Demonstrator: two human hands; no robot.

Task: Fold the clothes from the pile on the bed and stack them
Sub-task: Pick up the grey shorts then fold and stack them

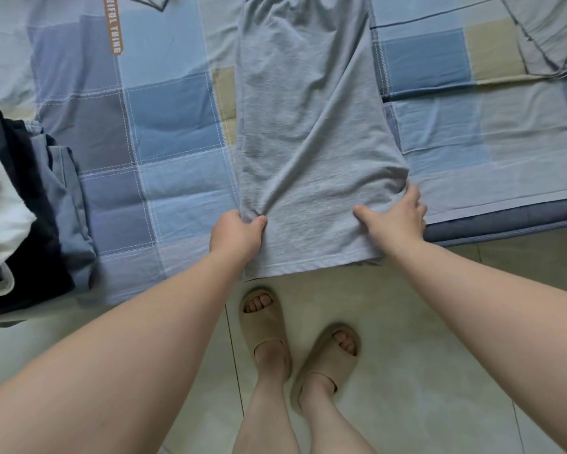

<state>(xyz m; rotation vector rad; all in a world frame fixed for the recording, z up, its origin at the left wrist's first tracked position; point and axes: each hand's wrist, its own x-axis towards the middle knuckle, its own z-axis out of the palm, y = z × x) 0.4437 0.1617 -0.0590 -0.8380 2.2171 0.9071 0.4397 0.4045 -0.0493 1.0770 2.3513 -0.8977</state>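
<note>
The grey garment (308,126), probably a T-shirt already folded lengthwise into a long strip, lies on the checked bedsheet (164,132). It runs from 12 o'clock down to the centre, and its hem just overhangs the mattress edge (504,224).

The left hand (237,232) pinches a bunch of cloth at the strip's left side near the hem, with the fingers curled tight. The right hand (398,217) holds the right side with the thumb spread on top. Its fingers curl at the edge, and whether they reach under the cloth I cannot tell.

The step in hand looks like the crosswise fold. The next move calls for lifting both near corners together and carrying the hem toward 12 o'clock, keeping the side edges aligned and easing out the diagonal wrinkle running up from the left grip.

There is open sheet on both sides of the strip. The stack of folded clothes (20,208) sits at 9 o'clock, well apart, and a second grey garment (544,31) lies at 2 o'clock. At 6 o'clock are the tiled floor (439,322) and the person's slippers (265,319).
</note>
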